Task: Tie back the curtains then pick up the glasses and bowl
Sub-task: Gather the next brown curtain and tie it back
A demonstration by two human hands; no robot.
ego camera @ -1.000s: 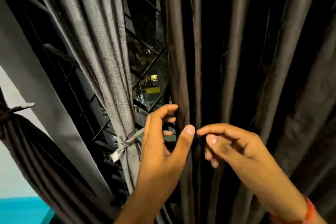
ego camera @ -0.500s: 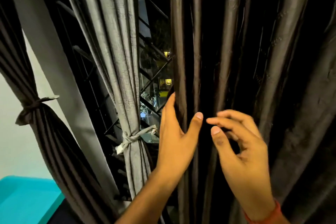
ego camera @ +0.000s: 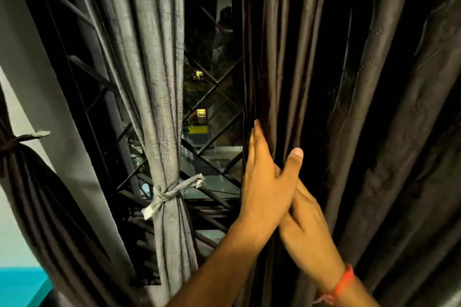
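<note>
A dark brown curtain (ego camera: 349, 107) hangs loose on the right. My left hand (ego camera: 267, 182) wraps around its left edge, fingers behind the folds and thumb in front. My right hand (ego camera: 306, 214), with a red thread on the wrist, lies under and behind the left hand, pressed into the same folds; its fingers are mostly hidden. In the middle hangs a grey curtain (ego camera: 154, 82), bound with a knotted grey tie (ego camera: 172, 194). At the far left a dark curtain (ego camera: 37, 207) is tied back too. Glasses and bowl are out of sight.
Behind the curtains is a window with a black diagonal metal grille (ego camera: 214, 97), with night outside and lit windows. A pale wall (ego camera: 15, 232) and a turquoise surface (ego camera: 20, 284) show at the lower left.
My hands have come together and crossed on the dark curtain's edge: the left closed round the folds, the right slid under it. The view shifted slightly.
</note>
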